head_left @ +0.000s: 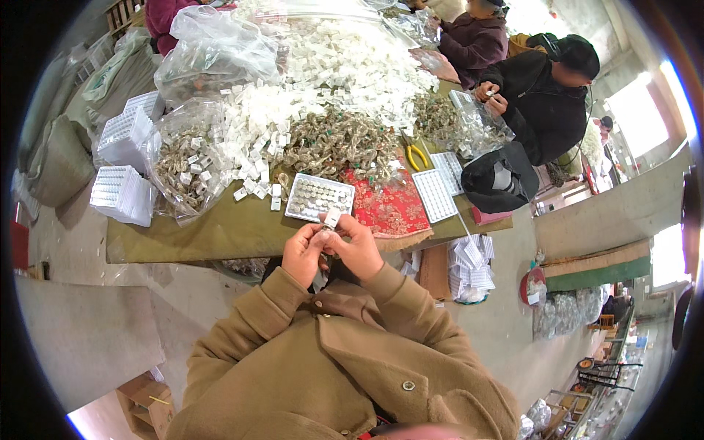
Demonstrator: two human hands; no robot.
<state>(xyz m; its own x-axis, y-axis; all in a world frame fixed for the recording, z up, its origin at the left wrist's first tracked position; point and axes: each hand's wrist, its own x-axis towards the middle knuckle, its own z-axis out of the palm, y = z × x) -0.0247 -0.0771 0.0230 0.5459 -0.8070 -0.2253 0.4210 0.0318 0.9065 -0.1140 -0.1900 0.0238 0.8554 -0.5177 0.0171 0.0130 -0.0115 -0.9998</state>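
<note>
Just in front of the table's near edge, both hands meet with their fingers pinched together. My right hand [356,246] grips a small white plastic block [332,217] that juts up between its fingertips. Fingers of my left hand [301,254] close on something small right below the block; what it is stays hidden. Beyond them lies a white tray [290,210] holding rows of small round pieces. A few loose white blocks [276,196] sit at the tray's left, beside a heap of brownish coiled wire parts [337,143].
A large pile of white blocks [330,62] covers the far table. Stacked white trays [121,192] and a clear bag [192,158] stand left. Yellow-handled pliers [416,156], a red patterned cloth [385,209], white trays [435,196] and a black cap [500,180] lie right. Co-workers sit at the table.
</note>
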